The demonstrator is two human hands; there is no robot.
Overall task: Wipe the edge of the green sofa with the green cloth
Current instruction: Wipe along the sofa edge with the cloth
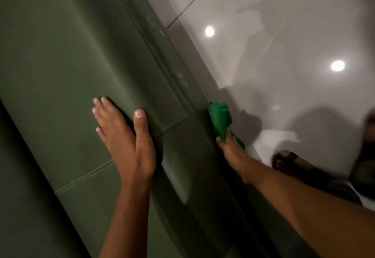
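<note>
The dark green sofa (71,58) fills the left and middle of the head view, its stitched seat cushion running diagonally. My left hand (123,138) lies flat on the cushion, fingers spread, thumb near the seam. The sofa's front edge (188,127) drops toward the floor on the right. My right hand (233,152) reaches down along that edge and grips a bright green cloth (220,118), which is pressed against the sofa's side. Most of my right hand's fingers are hidden behind the cloth and the edge.
A glossy grey tiled floor (284,34) lies right of the sofa, with two bright ceiling-light reflections. My foot in a dark sandal (292,162) stands on the floor close to the sofa's edge. Pale scuff marks (156,26) show on the edge farther up.
</note>
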